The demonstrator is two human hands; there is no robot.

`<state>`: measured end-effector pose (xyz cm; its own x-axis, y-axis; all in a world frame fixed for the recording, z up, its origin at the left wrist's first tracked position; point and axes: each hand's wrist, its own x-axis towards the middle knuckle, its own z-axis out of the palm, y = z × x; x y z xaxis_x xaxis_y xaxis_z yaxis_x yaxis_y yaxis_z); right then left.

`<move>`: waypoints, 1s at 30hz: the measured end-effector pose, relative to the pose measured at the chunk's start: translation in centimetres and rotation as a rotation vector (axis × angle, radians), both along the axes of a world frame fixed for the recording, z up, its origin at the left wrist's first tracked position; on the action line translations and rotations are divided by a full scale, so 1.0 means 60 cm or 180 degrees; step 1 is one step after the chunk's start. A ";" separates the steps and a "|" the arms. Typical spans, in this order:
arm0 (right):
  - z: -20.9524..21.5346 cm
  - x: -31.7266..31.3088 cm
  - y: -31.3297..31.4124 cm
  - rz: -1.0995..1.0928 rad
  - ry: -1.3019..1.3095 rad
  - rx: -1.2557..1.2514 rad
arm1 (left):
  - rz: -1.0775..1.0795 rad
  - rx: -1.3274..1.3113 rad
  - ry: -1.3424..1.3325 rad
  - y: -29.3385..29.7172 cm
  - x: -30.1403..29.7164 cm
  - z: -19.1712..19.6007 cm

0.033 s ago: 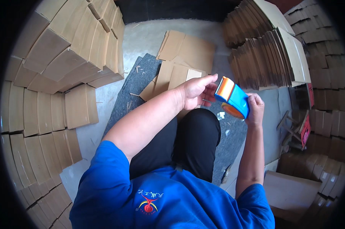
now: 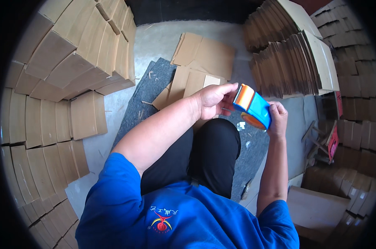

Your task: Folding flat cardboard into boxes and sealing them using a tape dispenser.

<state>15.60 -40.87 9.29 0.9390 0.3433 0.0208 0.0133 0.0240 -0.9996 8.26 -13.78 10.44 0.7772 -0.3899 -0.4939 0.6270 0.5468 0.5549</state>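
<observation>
My right hand point(image 2: 278, 119) grips the handle end of a blue tape dispenser point(image 2: 259, 108), held up above and to the right of my knees. The dispenser has an orange roller point(image 2: 244, 97) at its front, and an orange-brown tape roll point(image 2: 253, 121) shows on its underside. At that front end is my left hand point(image 2: 214, 99), palm turned toward the dispenser. Its thumb reaches the cutting edge, while the half-curled fingers stay apart from the thumb. Some fingertips are partly hidden, and no strip of tape can be made out between them.
Flat cardboard pieces point(image 2: 208, 52) lie on the floor and on a grey mat point(image 2: 154, 85) ahead of me. Tall carton stacks point(image 2: 67, 54) line the left. Flattened cardboard point(image 2: 287, 66) is piled at the far right, near a small folding stool point(image 2: 327, 141).
The dispenser's front end has shifted slightly left and down, closer to my left thumb. My left thumb has dipped a little. My right hand keeps its hold.
</observation>
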 end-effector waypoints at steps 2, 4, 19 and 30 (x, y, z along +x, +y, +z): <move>-0.009 0.005 0.007 0.0017 0.0027 -0.0008 | 0.0286 0.0281 -0.0249 0.001 -0.003 -0.008; -0.016 0.011 0.020 0.0074 0.0002 -0.0195 | 0.0375 0.0515 -0.0076 0.007 0.001 -0.016; -0.028 0.136 0.110 0.1027 -0.0292 -0.1968 | 0.1232 0.0962 0.0125 0.244 -0.027 -0.191; -0.112 0.157 0.129 0.1051 -0.0221 -0.1944 | 0.1523 0.1590 0.0181 0.212 0.009 -0.311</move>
<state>25.00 -33.15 2.57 0.7870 0.5798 -0.2107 0.1664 -0.5283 -0.8326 8.80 -1.07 -8.19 0.7745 0.2739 -0.5702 0.4163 0.4581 0.7854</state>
